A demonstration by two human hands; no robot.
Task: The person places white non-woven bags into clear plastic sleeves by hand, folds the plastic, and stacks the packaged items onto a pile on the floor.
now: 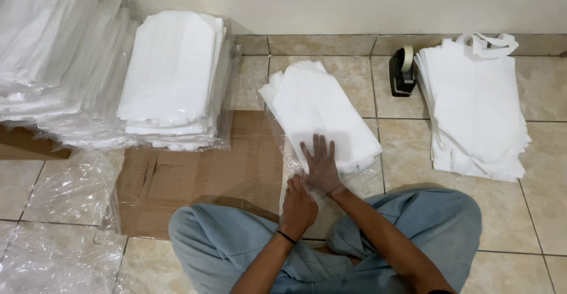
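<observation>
Right hand (322,167) flat, fingers spread, pinning white bag stack (322,114) on floor, left of tape dispenser (402,72). Left hand (298,206) pinching plastic wrap (354,183) at near edge. Best: keep stack pressed, pull wrap evenly.

Home packing spot, tiled floor (549,93), stacked white bags (472,105), tape dispenser (403,72)
</observation>
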